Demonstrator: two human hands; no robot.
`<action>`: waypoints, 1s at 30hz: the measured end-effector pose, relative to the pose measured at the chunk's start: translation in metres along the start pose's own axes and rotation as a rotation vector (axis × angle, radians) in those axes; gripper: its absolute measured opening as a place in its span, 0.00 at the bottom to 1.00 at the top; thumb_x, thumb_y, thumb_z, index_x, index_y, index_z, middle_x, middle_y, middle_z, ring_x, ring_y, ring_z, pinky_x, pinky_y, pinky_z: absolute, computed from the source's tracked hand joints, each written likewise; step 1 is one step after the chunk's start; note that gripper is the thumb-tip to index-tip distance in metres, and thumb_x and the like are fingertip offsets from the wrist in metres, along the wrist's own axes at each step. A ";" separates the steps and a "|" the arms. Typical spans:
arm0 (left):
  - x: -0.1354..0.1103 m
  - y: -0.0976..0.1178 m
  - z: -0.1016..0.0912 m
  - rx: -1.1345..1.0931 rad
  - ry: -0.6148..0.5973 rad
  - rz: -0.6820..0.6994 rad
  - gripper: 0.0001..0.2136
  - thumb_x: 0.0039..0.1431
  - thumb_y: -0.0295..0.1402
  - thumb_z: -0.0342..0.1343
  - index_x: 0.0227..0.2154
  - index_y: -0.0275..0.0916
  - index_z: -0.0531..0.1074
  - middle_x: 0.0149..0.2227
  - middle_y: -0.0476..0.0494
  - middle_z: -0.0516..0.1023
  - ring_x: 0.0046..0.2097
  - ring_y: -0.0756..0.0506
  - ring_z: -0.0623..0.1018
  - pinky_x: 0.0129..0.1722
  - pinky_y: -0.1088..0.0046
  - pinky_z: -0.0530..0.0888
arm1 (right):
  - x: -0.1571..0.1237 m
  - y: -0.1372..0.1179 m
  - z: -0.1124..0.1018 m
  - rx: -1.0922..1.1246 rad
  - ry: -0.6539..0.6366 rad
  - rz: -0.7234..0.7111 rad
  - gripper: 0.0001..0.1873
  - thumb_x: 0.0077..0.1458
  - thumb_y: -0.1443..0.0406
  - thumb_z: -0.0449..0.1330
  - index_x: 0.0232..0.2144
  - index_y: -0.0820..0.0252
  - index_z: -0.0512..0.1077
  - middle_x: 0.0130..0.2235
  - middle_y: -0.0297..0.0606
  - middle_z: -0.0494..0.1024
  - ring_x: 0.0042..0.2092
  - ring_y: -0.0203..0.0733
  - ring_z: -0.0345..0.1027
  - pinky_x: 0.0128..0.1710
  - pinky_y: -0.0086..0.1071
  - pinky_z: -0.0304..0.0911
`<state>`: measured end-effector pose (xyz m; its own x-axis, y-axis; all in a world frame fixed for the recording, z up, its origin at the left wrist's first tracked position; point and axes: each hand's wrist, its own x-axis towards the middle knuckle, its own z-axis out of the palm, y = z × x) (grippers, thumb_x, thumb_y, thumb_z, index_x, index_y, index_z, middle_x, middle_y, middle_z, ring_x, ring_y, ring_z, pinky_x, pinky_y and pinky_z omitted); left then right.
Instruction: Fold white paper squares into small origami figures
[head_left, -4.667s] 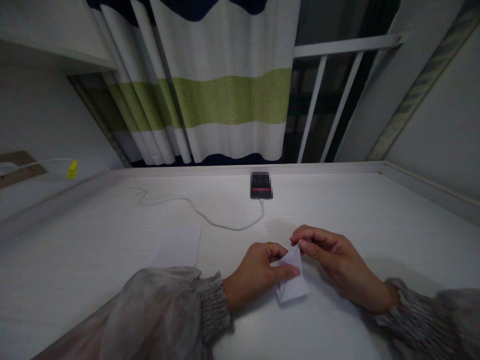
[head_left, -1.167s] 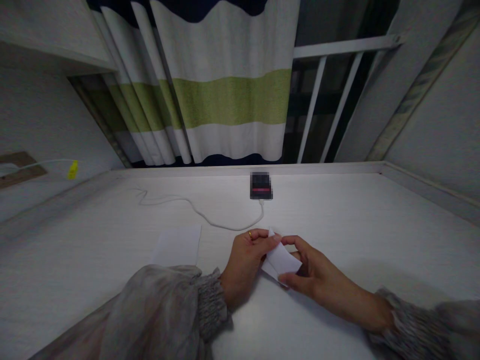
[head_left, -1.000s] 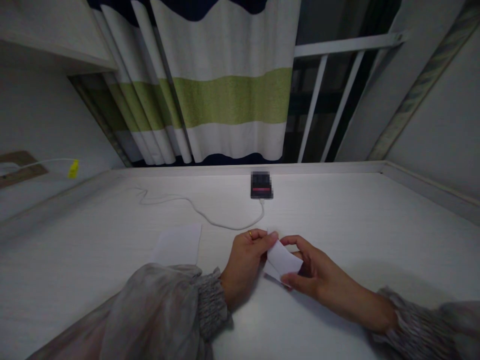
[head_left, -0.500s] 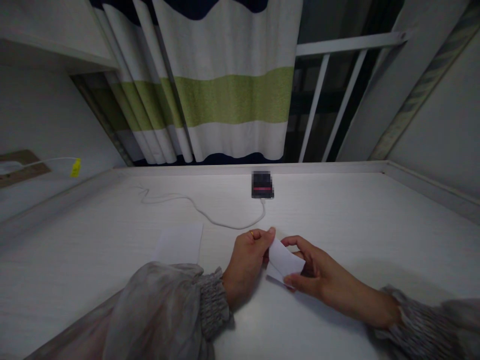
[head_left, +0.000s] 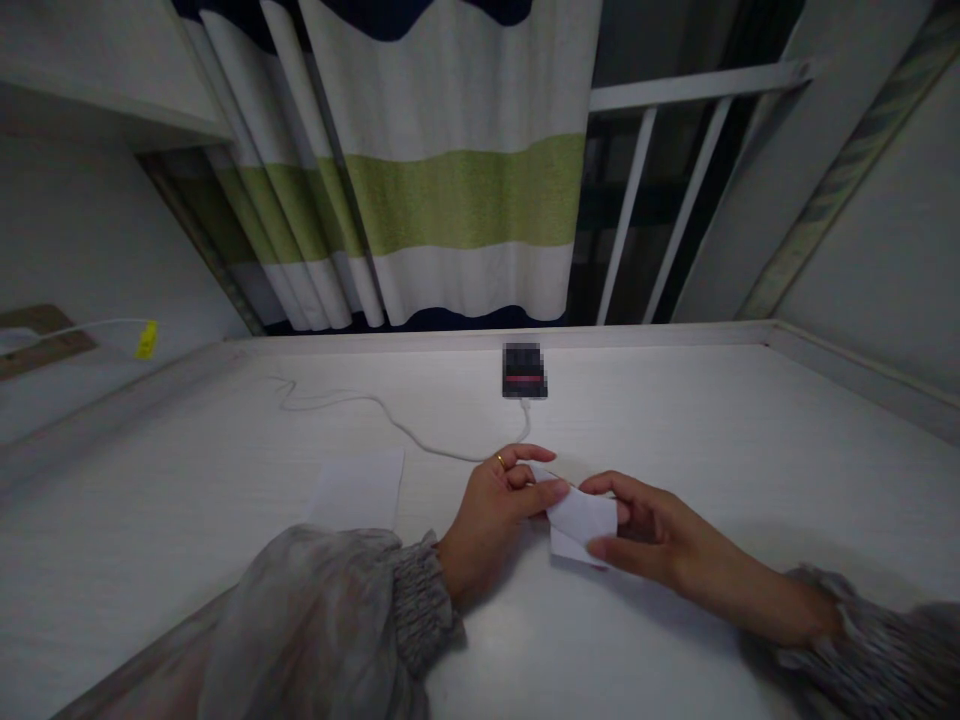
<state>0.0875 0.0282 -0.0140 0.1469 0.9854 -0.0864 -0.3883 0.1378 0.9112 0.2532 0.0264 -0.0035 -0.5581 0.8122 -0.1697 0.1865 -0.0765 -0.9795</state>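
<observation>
A small folded piece of white paper (head_left: 581,522) is held just above the white desk (head_left: 712,440) between both my hands. My left hand (head_left: 495,510), with a gold ring on one finger, pinches the paper's left edge with thumb and fingers closed. My right hand (head_left: 649,535) grips its right side, thumb underneath and fingers curled over the top. Both wrists wear grey gathered sleeves.
A flat white sheet (head_left: 356,490) lies on the desk left of my hands. A dark phone (head_left: 523,371) sits near the far edge, with a white cable (head_left: 390,420) running left. A striped curtain (head_left: 450,190) and white railing (head_left: 675,95) stand behind.
Over the last second the paper has been turned from a raised tilt to lie flatter and lower. My left fingers shifted along its edge; my right hand moved slightly right.
</observation>
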 end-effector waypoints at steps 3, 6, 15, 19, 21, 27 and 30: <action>0.000 0.000 0.001 -0.010 0.023 0.038 0.16 0.37 0.30 0.64 0.32 0.34 0.68 0.15 0.57 0.65 0.20 0.55 0.67 0.24 0.79 0.64 | 0.005 0.007 -0.004 -0.062 0.030 -0.051 0.12 0.45 0.57 0.60 0.28 0.59 0.65 0.27 0.32 0.68 0.29 0.35 0.61 0.27 0.28 0.56; -0.001 -0.001 0.004 0.028 0.033 0.033 0.15 0.37 0.30 0.64 0.31 0.34 0.69 0.17 0.54 0.69 0.20 0.54 0.68 0.23 0.78 0.63 | 0.008 0.008 -0.004 -0.144 0.115 -0.113 0.11 0.48 0.56 0.57 0.27 0.59 0.68 0.25 0.32 0.67 0.26 0.34 0.59 0.25 0.28 0.54; -0.003 -0.001 0.007 0.044 -0.009 0.003 0.15 0.38 0.30 0.64 0.32 0.33 0.69 0.14 0.57 0.65 0.19 0.56 0.65 0.22 0.80 0.61 | 0.000 -0.005 0.002 -0.264 0.185 -0.169 0.16 0.51 0.55 0.53 0.22 0.59 0.68 0.22 0.32 0.67 0.25 0.34 0.58 0.24 0.27 0.54; -0.003 -0.001 0.007 0.054 0.031 0.030 0.14 0.39 0.30 0.63 0.31 0.33 0.69 0.13 0.59 0.62 0.18 0.57 0.63 0.21 0.81 0.61 | 0.003 0.000 0.002 -0.193 0.199 -0.141 0.14 0.50 0.54 0.54 0.24 0.59 0.69 0.24 0.33 0.69 0.27 0.35 0.60 0.26 0.28 0.56; -0.002 -0.001 0.007 0.054 0.064 0.050 0.14 0.39 0.30 0.63 0.31 0.33 0.70 0.13 0.60 0.59 0.18 0.58 0.61 0.20 0.82 0.60 | 0.006 0.003 0.003 -0.118 0.183 -0.109 0.12 0.46 0.56 0.58 0.28 0.58 0.69 0.26 0.32 0.70 0.27 0.35 0.61 0.26 0.27 0.57; -0.002 0.000 0.007 -0.034 0.045 -0.011 0.15 0.39 0.33 0.63 0.31 0.32 0.69 0.15 0.56 0.66 0.21 0.54 0.69 0.24 0.79 0.67 | 0.005 0.006 0.006 -0.067 0.167 -0.004 0.12 0.44 0.57 0.60 0.24 0.62 0.69 0.23 0.31 0.69 0.24 0.33 0.60 0.23 0.27 0.55; -0.002 0.001 0.006 -0.066 0.046 -0.063 0.16 0.42 0.35 0.61 0.33 0.32 0.67 0.20 0.50 0.72 0.21 0.53 0.71 0.24 0.78 0.69 | 0.003 0.004 0.006 -0.027 0.175 0.004 0.11 0.42 0.59 0.61 0.23 0.63 0.69 0.21 0.30 0.68 0.22 0.31 0.58 0.22 0.26 0.53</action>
<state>0.0924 0.0253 -0.0108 0.1320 0.9779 -0.1622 -0.4393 0.2044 0.8748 0.2477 0.0254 -0.0089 -0.4084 0.9004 -0.1498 0.2116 -0.0662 -0.9751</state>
